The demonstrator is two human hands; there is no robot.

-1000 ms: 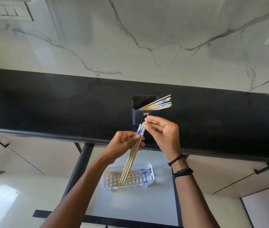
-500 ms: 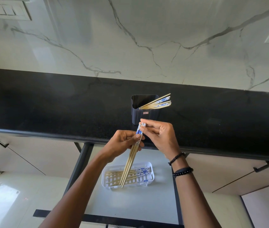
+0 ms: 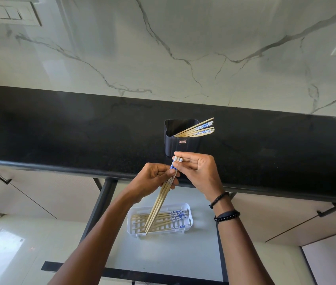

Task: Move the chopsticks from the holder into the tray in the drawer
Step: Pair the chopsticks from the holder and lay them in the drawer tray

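Note:
A small bundle of wooden chopsticks (image 3: 159, 202) with blue-and-white patterned tops hangs steeply over the open drawer, tips pointing down at the tray. My left hand (image 3: 154, 181) grips the bundle just below the patterned ends. My right hand (image 3: 199, 173) pinches those top ends from the right. The dark square holder (image 3: 181, 145) stands on the black counter just behind my hands, with several chopsticks (image 3: 199, 129) leaning out to its right. The white slotted tray (image 3: 183, 229) lies in the drawer below, holding several chopsticks (image 3: 163, 220) laid flat.
The black countertop (image 3: 60, 130) runs across the view with a marble wall behind. The open drawer's pale floor (image 3: 163, 256) spreads around the tray. Closed cabinet fronts with black handles (image 3: 327, 210) flank the drawer on both sides.
Both hands have stayed in place with the bundle. My right fingers have shifted slightly on the top ends of the chopsticks.

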